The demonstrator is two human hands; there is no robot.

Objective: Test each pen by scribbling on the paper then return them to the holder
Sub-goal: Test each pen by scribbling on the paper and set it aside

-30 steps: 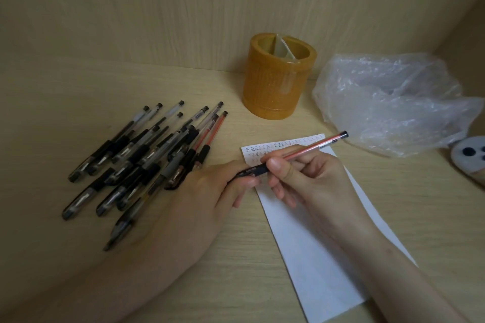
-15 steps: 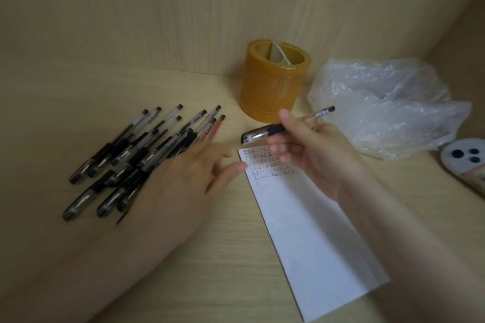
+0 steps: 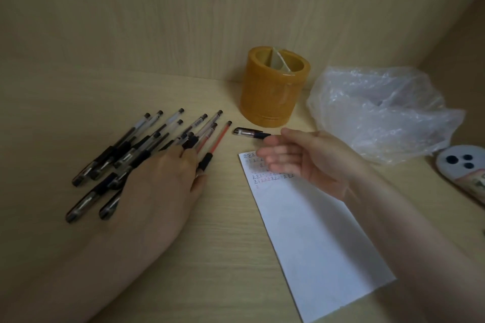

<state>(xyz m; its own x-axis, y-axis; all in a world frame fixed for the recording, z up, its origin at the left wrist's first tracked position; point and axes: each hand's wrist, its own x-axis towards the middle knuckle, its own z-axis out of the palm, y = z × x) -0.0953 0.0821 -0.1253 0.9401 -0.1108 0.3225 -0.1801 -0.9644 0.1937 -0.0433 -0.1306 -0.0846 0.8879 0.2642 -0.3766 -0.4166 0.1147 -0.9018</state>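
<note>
1. right hand (image 3: pixel 309 160): fingers (image 3: pixel 275 160) straight and close together, pointing left, palm towards the camera, motion-blurred. it hovers over the top end of the paper.
2. capped pen (image 3: pixel 248 132): black cap end sticks out left from behind the right fingertips. the rest of it is hidden by the hand. cannot tell if the fingers pinch it or only cover it. it sits just in front of the holder's base.
3. left hand (image 3: pixel 162 181): palm down on the pen pile, fingers (image 3: pixel 183 157) close together and laid over the pens, tips lost among the barrels. the thumb lies beside the black grip of the red pen (image 3: pixel 217 139).
4. pen pile (image 3: pixel 126 152): mostly black capped pens fanned out on the worktop (image 3: pixel 210 257), left of the paper. the red pen is at its right edge.
5. paper (image 3: pixel 315 231): white strip running diagonally to the lower right, with rows of small red and black marks at its top end.
6. holder (image 3: pixel 270 92): amber cylinder, upright against the back wall, with a divider inside. no pens show in it.
7. crumpled clear plastic bag (image 3: pixel 380 113) right of the holder. white round item with dark dots (image 3: pixel 459 162) at the far right edge.
</note>
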